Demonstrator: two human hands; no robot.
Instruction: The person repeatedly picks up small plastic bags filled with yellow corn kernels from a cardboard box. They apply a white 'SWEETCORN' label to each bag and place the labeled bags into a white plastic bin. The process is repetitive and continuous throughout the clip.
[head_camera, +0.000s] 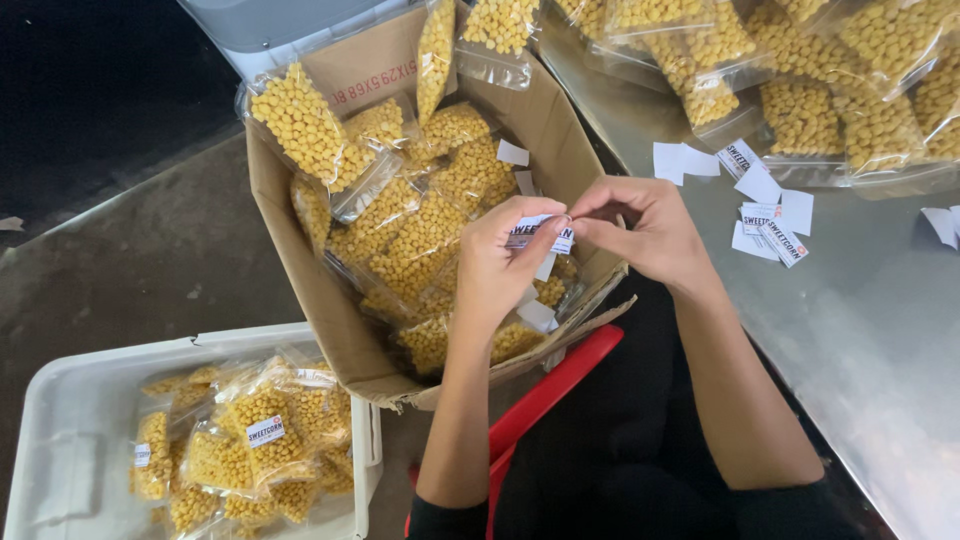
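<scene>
Left hand (500, 262), right hand (650, 228) raised together, fingertips pinched, forearms bare.

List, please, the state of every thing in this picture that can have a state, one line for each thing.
Cardboard box: open, flaps spread, filled with clear bags of yellow puffs.
White bin: open, no lid, partly filled with labelled bags.
Bags in the bin: sealed, labelled.
Small label: pinched between both hands.
Left hand: closed on the label.
Right hand: fingers closed on the label.
Loose labels: lying scattered on the metal table.
</scene>
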